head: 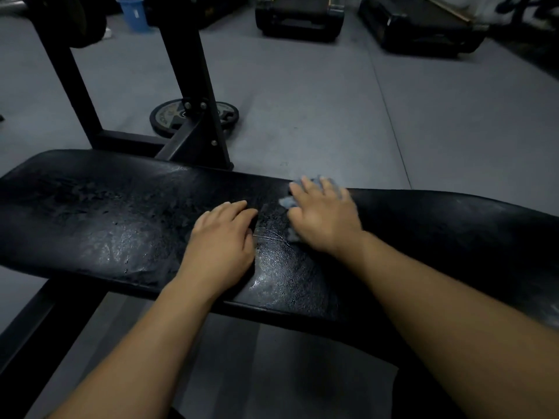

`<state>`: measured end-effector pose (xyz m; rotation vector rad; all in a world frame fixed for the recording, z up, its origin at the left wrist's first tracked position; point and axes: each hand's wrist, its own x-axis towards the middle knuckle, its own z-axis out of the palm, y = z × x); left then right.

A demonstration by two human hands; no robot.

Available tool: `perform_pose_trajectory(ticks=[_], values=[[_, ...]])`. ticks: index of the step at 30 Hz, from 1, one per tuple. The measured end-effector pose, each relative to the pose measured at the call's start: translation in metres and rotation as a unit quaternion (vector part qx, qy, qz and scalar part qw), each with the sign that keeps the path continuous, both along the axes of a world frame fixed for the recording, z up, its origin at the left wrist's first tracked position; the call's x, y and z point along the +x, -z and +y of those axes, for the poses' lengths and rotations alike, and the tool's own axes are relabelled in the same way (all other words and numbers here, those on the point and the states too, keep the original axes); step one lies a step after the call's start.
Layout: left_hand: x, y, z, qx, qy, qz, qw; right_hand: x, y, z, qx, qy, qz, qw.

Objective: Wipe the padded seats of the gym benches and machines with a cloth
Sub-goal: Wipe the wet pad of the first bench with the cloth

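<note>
A long black padded bench seat runs across the view from left to right, its worn surface cracked and shiny with damp streaks. My right hand presses flat on a grey-blue cloth near the far edge of the pad, fingers spread over it. The cloth shows only around my fingers and under my palm. My left hand rests flat on the pad just left of the cloth, fingers straight, holding nothing.
The black steel bench frame rises behind the pad, with a weight plate lying on the grey floor at its foot. A blue bucket stands at the far left. Dark treadmills line the back.
</note>
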<state>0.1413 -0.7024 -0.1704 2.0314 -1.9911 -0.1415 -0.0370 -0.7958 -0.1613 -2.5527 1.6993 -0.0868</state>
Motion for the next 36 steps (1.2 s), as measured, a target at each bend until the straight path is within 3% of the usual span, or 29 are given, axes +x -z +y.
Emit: perform_pose_trajectory(ticks=[3,6,9,13,15,19,21,25,26,28,31,36], values=[[0.007,0.0,0.001,-0.001,0.007,0.017,1.0,0.018,0.001,0.052,-0.029,-0.134,-0.017,0.99],[0.003,-0.001,0.004,0.031,0.004,0.003,1.0,-0.03,0.004,0.089,0.0,-0.258,-0.029,0.966],[-0.002,-0.001,0.007,0.039,-0.002,-0.016,0.999,-0.052,0.004,0.036,-0.037,-0.201,-0.001,0.979],[0.0,0.004,0.009,0.004,-0.003,-0.018,1.0,0.016,0.004,0.002,-0.003,-0.041,0.002,0.999],[0.003,0.006,0.009,0.0,-0.007,-0.004,1.0,0.029,0.003,0.039,-0.02,-0.123,-0.01,0.992],[0.003,0.006,0.011,-0.002,-0.015,-0.002,1.0,-0.035,0.004,0.103,0.0,-0.281,-0.015,0.959],[0.001,0.004,0.013,-0.005,-0.019,-0.005,1.0,-0.06,0.008,0.08,-0.029,-0.273,0.004,0.961],[-0.001,0.004,0.015,-0.002,-0.022,-0.001,1.0,-0.017,0.002,0.052,-0.017,-0.118,-0.009,0.993],[0.0,0.003,0.015,0.005,-0.019,0.003,1.0,-0.003,0.002,0.065,-0.014,-0.119,-0.018,0.993],[0.006,-0.001,0.014,0.018,-0.005,0.006,1.0,0.002,0.001,0.098,0.001,-0.219,-0.027,0.975],[0.021,-0.006,0.019,0.043,-0.019,-0.058,0.997,-0.038,-0.001,0.106,0.006,-0.311,-0.029,0.95],[0.017,-0.003,0.032,0.067,-0.052,-0.069,0.994,-0.024,-0.001,0.013,0.044,-0.157,-0.006,0.987]])
